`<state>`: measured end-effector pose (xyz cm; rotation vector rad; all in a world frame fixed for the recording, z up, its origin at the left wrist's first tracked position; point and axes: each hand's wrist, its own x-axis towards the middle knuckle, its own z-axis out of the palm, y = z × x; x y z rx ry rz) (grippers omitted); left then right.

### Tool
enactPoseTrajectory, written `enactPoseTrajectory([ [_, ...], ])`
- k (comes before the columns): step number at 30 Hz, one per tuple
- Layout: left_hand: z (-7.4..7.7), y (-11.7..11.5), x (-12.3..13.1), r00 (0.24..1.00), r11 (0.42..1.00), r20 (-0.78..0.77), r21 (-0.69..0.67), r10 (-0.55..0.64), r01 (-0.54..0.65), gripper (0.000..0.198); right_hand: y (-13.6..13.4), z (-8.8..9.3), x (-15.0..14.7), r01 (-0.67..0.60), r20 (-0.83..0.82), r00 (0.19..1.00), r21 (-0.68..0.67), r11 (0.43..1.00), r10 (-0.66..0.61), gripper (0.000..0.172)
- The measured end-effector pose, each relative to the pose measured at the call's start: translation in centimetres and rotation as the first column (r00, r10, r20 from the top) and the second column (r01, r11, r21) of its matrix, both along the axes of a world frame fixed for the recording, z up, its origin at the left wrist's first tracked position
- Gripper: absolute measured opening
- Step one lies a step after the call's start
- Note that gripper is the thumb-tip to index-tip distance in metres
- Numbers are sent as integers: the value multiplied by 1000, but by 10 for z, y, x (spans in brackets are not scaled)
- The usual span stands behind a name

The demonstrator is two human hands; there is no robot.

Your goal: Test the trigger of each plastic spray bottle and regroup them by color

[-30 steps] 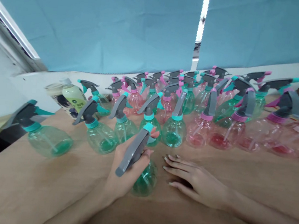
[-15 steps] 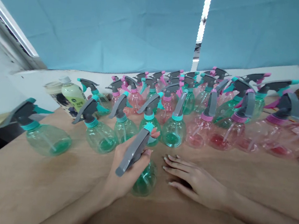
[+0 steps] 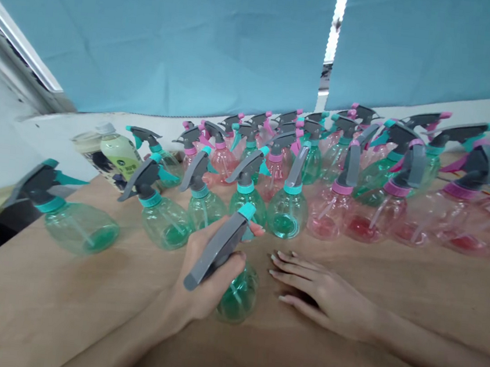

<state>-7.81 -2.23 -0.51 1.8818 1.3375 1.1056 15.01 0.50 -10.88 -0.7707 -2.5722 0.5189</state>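
Observation:
My left hand (image 3: pixel 204 278) is wrapped round the neck of a green spray bottle (image 3: pixel 239 299), which stands on the wooden table (image 3: pixel 95 314). Its grey trigger head with a teal nozzle shows above my fingers, the nozzle pointing away from me. The trigger and collar are hidden by the hand. My right hand (image 3: pixel 325 294) rests palm down on the table to the right of this bottle, fingers stretched out, holding nothing. Just beyond my hands stands another green spray bottle (image 3: pixel 286 217) with a teal collar.
Several green and pink spray bottles (image 3: pixel 329 218) stand in rows toward the wall. One green bottle (image 3: pixel 80 227) is apart at the far left. A pale green bottle with a white cap (image 3: pixel 119 153) is at the back left. Blue cloth (image 3: pixel 198 44) covers the wall behind.
The view has shifted very slightly. My left hand keeps its hold on the spray bottle, whose head is tilted a touch differently. My right hand stays flat in place.

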Motion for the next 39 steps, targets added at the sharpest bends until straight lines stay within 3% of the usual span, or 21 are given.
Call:
enactPoseTrajectory([
  [9, 8, 0, 3, 998, 1000, -60, -1, 26, -26, 24, 0, 0, 1, -11, -8, 1000, 19, 1000, 11, 43],
  [15, 7, 1, 3, 999, 999, -14, -11, 30, -30, 13, 0, 0, 0, -1, 7, 1000, 34, 999, 1, 42],
  [23, 0, 1, 2, 1000, 1000, 13, 6, 5, -5, 45, 0, -1, 0, -2, 41, 999, 37, 999, 1, 44],
  [29, -4, -2, 5, 995, 996, 29, -27, 90, -90, 45, 0, 0, 1, -8, 2, 1000, 2, 1000, 8, 45],
  [39, -3, -4, 6, 995, 996, 58, -27, 85, -84, 42, 0, 1, 1, -5, -26, 1000, -34, 999, 4, 44],
])
